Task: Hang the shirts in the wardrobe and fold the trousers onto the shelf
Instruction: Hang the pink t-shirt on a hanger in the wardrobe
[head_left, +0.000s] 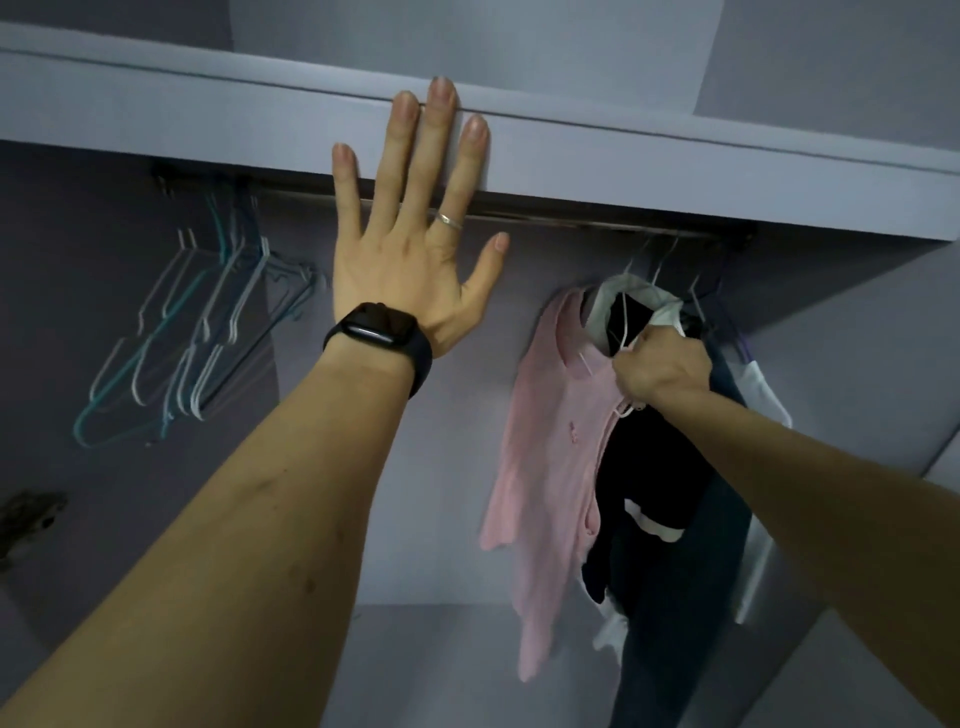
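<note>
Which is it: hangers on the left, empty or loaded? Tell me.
Empty: the wire hangers hang bare from the rail, no garment on them.

Left hand (410, 249): upper centre of the frame, fingers straight and spread, fingertips flat on the shelf's front edge.
Watch (379, 338): black, on the left wrist; a thin ring (448, 221) sits on one finger.
Shelf (675, 150): pale board across the top of the frame.
Rail (571, 218): dark bar just under the shelf.
Empty hangers (197, 322): teal and white wire, bunched on the rail at upper left, blurred.
Right hand (660, 369): right of centre, fingers curled round a white hanger (626, 332) at the dark shirt's collar.
Dark shirt (654, 467): hangs below the right hand, white band near its hem.
Pink shirt (550, 441): just left of it, touching.
White garment (763, 395): far right, behind the forearm.
</note>
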